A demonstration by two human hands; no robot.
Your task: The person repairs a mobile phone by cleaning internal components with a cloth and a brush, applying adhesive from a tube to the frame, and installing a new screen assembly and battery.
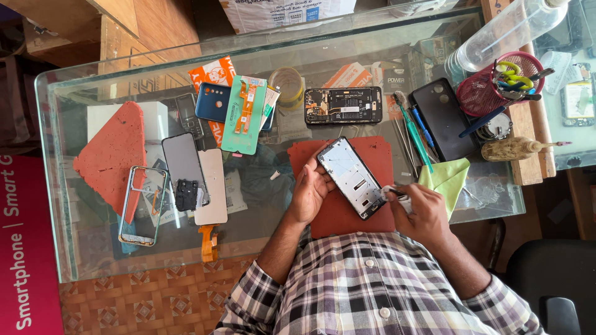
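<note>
Glass table [261, 248], clear and thick-edged, over a patterned orange tile floor [155, 304]; wooden boards and a cardboard box beyond the far edge. Red rubbery work mat [338, 217] at the near edge, smooth and rectangular. Silvery phone frame [352, 177] tilted diagonally on that mat, its flat inner plate facing up. Left hand [310, 189] gripping the frame's left edge, fingers curled around it. Right hand [421, 211] pinched shut on a small white wad [391, 191] pressed against the frame's lower right corner. Pale green cloth [447, 180] lying just beside the right hand, soft and creased. Opened phone [343, 105] with bare circuitry farther back. Black phone back cover [442, 118] to the right, matte. Red mesh cup [490, 87], round, holding scissors with yellow-green handles and pens. Clear plastic bottle [503, 34] lying behind the cup. Rough orange foam slab [112, 152] at left, near a transparent phone case [144, 205] and a dark glass screen panel [184, 164].
</note>
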